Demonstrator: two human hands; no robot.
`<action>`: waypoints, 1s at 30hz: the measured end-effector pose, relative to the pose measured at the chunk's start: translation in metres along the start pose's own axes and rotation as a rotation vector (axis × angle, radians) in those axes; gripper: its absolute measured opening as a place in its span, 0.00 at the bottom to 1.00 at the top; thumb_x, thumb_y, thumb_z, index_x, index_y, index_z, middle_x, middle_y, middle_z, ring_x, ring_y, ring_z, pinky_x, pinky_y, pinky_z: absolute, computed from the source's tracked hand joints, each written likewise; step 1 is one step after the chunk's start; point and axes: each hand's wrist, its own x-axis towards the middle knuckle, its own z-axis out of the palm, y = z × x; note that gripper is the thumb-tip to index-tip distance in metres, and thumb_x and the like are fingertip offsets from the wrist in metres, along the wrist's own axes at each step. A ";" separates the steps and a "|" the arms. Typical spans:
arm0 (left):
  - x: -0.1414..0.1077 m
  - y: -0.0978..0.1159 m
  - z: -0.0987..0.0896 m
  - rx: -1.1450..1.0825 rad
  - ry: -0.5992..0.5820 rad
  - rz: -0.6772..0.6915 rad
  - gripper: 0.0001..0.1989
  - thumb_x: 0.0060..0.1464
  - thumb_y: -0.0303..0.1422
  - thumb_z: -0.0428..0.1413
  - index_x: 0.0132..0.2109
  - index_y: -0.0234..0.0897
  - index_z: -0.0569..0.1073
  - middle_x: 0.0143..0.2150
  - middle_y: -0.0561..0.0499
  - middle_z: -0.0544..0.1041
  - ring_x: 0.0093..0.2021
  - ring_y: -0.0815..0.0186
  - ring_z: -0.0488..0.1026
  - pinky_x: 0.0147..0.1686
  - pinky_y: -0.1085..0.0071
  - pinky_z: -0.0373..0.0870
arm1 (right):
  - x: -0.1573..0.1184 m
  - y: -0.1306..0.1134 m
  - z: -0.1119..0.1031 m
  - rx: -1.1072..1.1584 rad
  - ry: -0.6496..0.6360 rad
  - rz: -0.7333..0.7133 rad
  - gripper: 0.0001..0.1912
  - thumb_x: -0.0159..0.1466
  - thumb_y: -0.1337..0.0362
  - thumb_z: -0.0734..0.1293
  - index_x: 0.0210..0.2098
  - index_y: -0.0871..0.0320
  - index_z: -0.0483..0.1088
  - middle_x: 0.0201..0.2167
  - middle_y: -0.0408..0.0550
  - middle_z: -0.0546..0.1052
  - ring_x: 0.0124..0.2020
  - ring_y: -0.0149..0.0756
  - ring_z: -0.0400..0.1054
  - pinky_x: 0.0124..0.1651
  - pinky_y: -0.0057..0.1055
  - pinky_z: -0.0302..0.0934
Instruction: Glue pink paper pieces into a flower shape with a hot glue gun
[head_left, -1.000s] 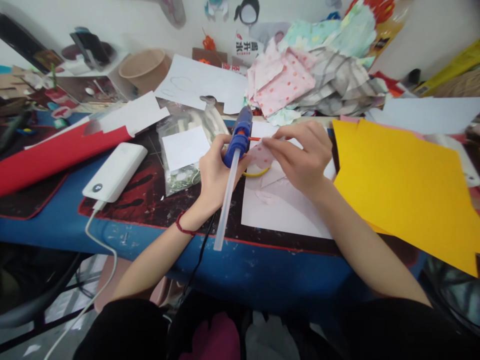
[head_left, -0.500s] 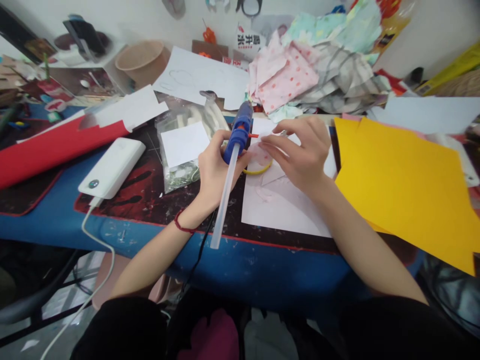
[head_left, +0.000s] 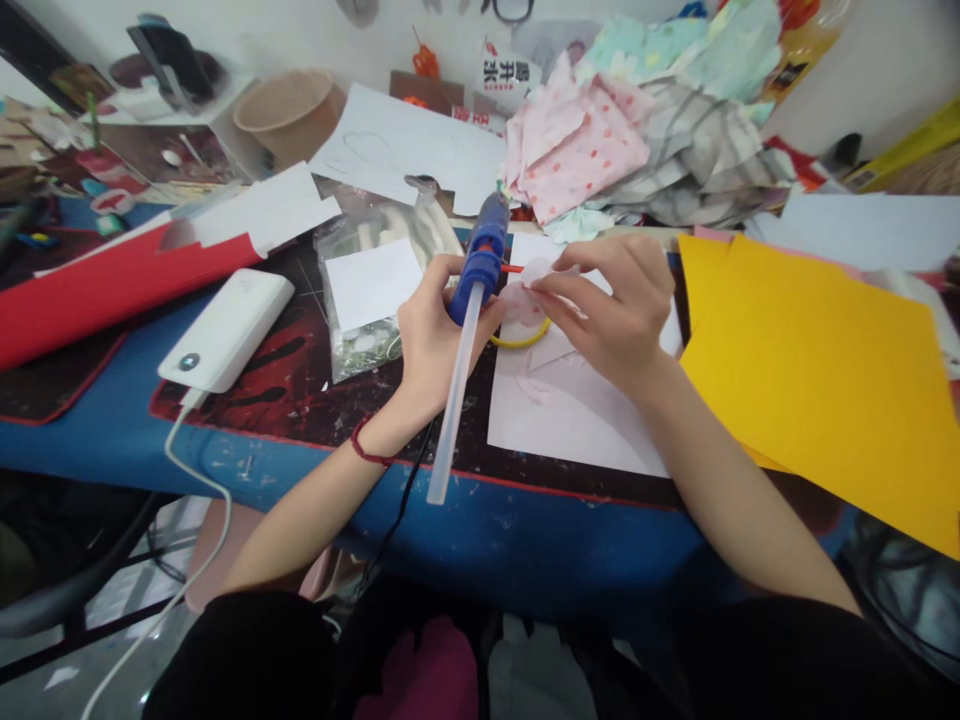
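My left hand [head_left: 435, 345] is wrapped round a blue hot glue gun [head_left: 484, 255], with a long translucent glue stick [head_left: 456, 400] jutting from its back toward me. In a pinch, the fingers of my right hand [head_left: 619, 310] hold a thin, sheer pale pink piece [head_left: 517, 303], perhaps fabric. The gun's narrow red tip [head_left: 512, 268] points at this piece, close to or touching it. A yellow ring-shaped band [head_left: 525, 340] shows beneath, between both hands. Under them lies a white sheet of paper [head_left: 577, 425] with pale pink scraps [head_left: 534, 388] on it.
Left of my hands are a clear plastic bag [head_left: 360, 350], a white power bank [head_left: 225, 330] with a cable and a red sheet [head_left: 120, 300]. Yellow sheets [head_left: 825, 380] lie on the right. A fabric heap [head_left: 577, 150] and a beige pot [head_left: 289, 115] stand behind.
My right hand has shifted slightly right, and more of the pale pink piece shows at its fingertips. The left hand keeps its grip on the glue gun. The view has moved slightly.
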 end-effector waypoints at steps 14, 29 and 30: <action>-0.001 0.005 -0.003 0.012 0.012 0.021 0.14 0.50 0.30 0.68 0.40 0.43 0.71 0.30 0.58 0.78 0.29 0.69 0.75 0.31 0.71 0.73 | 0.002 -0.009 0.005 0.212 0.176 -0.013 0.09 0.72 0.57 0.64 0.38 0.52 0.73 0.51 0.52 0.77 0.56 0.47 0.71 0.57 0.48 0.66; -0.003 0.008 -0.005 0.029 0.019 0.048 0.15 0.50 0.34 0.68 0.40 0.43 0.71 0.30 0.58 0.78 0.29 0.69 0.75 0.29 0.72 0.71 | 0.001 -0.003 0.028 0.898 0.077 0.419 0.25 0.62 0.48 0.73 0.53 0.50 0.67 0.36 0.42 0.79 0.31 0.33 0.75 0.35 0.32 0.70; -0.003 0.009 -0.005 0.032 0.027 0.045 0.15 0.50 0.35 0.68 0.40 0.43 0.71 0.30 0.58 0.78 0.28 0.70 0.75 0.28 0.72 0.70 | 0.002 -0.006 0.025 0.955 0.031 0.460 0.24 0.61 0.48 0.74 0.51 0.51 0.70 0.36 0.43 0.80 0.33 0.34 0.76 0.37 0.33 0.71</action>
